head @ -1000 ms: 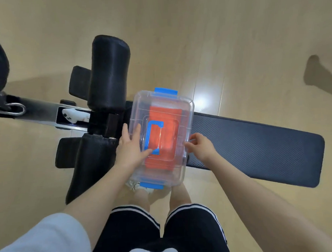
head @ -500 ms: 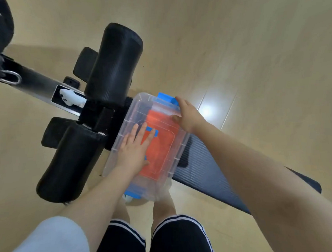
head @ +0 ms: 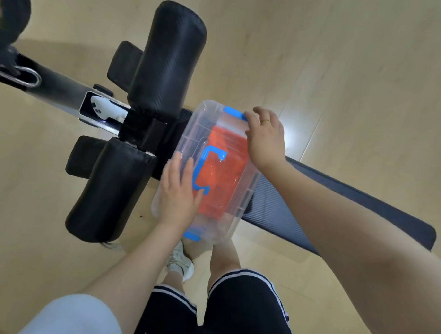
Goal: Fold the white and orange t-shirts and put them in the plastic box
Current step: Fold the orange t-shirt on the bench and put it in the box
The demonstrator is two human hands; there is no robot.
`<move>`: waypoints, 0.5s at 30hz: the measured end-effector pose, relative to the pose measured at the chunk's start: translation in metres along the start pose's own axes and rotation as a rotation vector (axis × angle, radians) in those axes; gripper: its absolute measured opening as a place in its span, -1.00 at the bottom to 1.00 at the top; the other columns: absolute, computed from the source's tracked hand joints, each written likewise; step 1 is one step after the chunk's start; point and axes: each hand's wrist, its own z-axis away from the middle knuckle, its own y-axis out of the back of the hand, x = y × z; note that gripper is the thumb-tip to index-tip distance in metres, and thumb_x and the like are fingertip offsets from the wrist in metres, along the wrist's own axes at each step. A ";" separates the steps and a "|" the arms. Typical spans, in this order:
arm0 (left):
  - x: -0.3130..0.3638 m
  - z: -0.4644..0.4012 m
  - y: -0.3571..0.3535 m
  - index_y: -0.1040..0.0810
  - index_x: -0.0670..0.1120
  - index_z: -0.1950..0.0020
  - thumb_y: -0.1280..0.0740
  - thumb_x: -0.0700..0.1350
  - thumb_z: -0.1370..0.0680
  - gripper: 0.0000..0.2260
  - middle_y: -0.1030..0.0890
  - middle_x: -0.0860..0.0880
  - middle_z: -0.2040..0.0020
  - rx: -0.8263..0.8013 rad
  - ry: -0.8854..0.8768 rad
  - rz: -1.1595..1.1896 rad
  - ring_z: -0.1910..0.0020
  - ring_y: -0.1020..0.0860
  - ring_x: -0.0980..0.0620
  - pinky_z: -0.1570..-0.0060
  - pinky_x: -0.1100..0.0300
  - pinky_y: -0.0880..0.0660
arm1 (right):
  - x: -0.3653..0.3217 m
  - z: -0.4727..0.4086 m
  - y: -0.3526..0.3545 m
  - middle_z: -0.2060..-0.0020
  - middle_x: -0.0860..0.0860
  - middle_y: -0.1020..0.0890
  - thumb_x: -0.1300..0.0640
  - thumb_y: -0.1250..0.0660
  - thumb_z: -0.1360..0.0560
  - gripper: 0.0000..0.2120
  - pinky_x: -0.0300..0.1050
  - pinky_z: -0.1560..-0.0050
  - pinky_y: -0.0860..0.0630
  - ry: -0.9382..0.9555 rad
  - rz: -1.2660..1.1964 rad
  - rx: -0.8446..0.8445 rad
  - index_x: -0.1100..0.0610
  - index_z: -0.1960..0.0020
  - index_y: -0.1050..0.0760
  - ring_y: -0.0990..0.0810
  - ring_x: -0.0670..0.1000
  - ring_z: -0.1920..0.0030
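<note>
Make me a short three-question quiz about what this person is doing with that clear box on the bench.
1. True or false: the lid is off the plastic box.
2. Which hand touches the far blue latch? A) left hand B) right hand
3. What colour is the folded t-shirt seen through the lid?

Key: 1 false, the lid is on; 2 B; 3 orange.

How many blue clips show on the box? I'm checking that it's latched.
2: one clip at the far end by the right hand, another at the near end. Others may be hidden.
</note>
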 end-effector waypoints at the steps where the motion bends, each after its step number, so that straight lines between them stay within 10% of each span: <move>1: -0.007 0.008 -0.001 -0.13 -0.14 -0.50 -0.34 -0.09 -0.50 -0.36 -0.04 -0.19 -0.53 0.071 0.052 0.022 -0.50 -0.06 -0.21 -0.44 -0.06 -0.11 | -0.004 0.009 -0.004 -0.40 0.20 -0.32 0.33 -0.14 -0.49 -0.53 0.11 -0.36 -0.19 0.030 0.006 0.004 0.16 -0.39 -0.30 -0.24 0.24 -0.40; 9: -0.043 0.056 -0.015 -0.16 -0.21 -0.46 -0.44 0.10 -0.39 -0.20 -0.29 -0.20 -0.43 -0.167 1.035 0.848 -0.38 -0.32 -0.18 -0.29 -0.03 -0.32 | -0.037 0.133 -0.053 -0.18 0.21 -0.57 0.24 -0.11 -0.30 -0.56 0.13 -0.16 -0.47 0.189 0.165 -0.226 0.16 -0.13 -0.53 -0.56 0.23 -0.17; 15: -0.041 0.070 -0.025 -0.43 -0.19 -0.28 -0.32 0.08 -0.50 -0.53 -0.57 -0.10 -0.05 -0.355 0.970 1.276 0.03 -0.55 -0.02 0.12 0.25 -0.49 | -0.050 0.202 -0.066 -0.31 0.17 -0.49 0.23 -0.32 -0.28 -0.45 0.12 -0.24 -0.42 0.148 0.206 -0.274 0.13 -0.28 -0.46 -0.50 0.19 -0.27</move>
